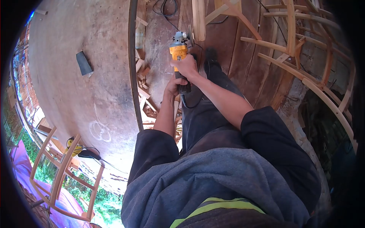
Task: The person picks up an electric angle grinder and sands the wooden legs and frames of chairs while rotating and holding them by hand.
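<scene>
A yellow and black angle grinder (pixel 178 52) is held out in front of my legs, its grey head pointing away from me. My right hand (pixel 185 65) wraps around the yellow body. Behind it, my left hand (pixel 175 86) grips the black rear end, where the cord leaves. The grinder's disc (pixel 191 36) stands edge-on beside an upright wooden piece (pixel 199 21) of a chair frame. Whether disc and wood touch, I cannot tell.
A large wooden table (pixel 83 98) fills the left, bearing a dark flat piece (pixel 84 63) and a yellow corded tool (pixel 74 146). Chair frames (pixel 291 30) crowd the right; another (pixel 62 173) stands lower left. Wood offcuts (pixel 143 97) litter the floor beside the table. A cable (pixel 164 11) runs ahead.
</scene>
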A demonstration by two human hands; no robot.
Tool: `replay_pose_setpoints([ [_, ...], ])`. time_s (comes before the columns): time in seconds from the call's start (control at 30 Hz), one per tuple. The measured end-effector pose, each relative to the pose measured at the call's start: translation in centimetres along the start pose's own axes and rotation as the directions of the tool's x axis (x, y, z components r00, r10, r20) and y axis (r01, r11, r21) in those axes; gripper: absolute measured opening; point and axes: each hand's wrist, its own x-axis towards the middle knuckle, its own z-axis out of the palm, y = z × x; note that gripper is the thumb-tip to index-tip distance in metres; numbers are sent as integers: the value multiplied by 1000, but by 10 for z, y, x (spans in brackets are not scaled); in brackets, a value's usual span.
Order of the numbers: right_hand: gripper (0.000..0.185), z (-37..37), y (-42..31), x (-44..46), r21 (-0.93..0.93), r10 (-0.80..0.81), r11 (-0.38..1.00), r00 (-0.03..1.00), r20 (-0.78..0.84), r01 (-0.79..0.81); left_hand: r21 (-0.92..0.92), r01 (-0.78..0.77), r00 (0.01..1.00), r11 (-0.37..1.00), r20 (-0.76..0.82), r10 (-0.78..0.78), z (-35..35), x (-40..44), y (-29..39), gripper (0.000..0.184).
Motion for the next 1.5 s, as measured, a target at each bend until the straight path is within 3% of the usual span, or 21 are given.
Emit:
replay_pose_setpoints([
  [0.43,54,-4,2,6,68,-4,998,1000,2,4,33,-12,999,999,31,11,5,5,7,50],
  [0.53,46,-3,9,7,185,-42,982,997,62,30,122,14,999,992,36,-19,10,2,13,49],
  [0.6,38,-5,10,4,362,-115,930,983,140,57,191,-33,999,981,-14,36,17,-3,13,49],
  [0.73,35,-17,13,-6,461,-129,887,970,205,21,339,-35,995,940,-73,63,28,-9,8,50],
  [0.93,31,-38,29,-3,655,-288,754,878,383,-38,610,-120,942,783,-180,285,60,-13,-3,45],
  [1.0,33,-46,32,-3,702,-330,708,846,420,-72,623,-129,930,771,-195,313,72,-12,-9,47],
  [1.03,34,-51,33,-2,744,-376,659,811,448,-105,705,-147,908,694,-182,377,74,-10,-13,55],
  [1.07,42,-56,34,-2,762,-392,628,781,486,-158,778,-159,884,608,-161,438,77,-8,-16,62],
  [1.2,62,-75,40,-1,764,-346,537,733,586,-358,840,-171,810,516,-178,559,102,-12,-25,70],
  [1.27,67,-85,48,3,769,-388,488,687,614,-412,876,81,794,475,-345,501,120,-14,-25,74],
  [1.3,73,-91,51,6,767,-431,440,640,636,-467,907,30,762,420,-293,578,122,-13,-30,75],
  [1.37,82,-102,60,7,795,-466,365,645,606,-484,955,60,742,290,-237,627,125,-8,-42,74],
  [1.5,85,-128,84,8,810,-481,320,652,586,-492,973,179,834,148,-230,502,147,-8,-57,77],
])
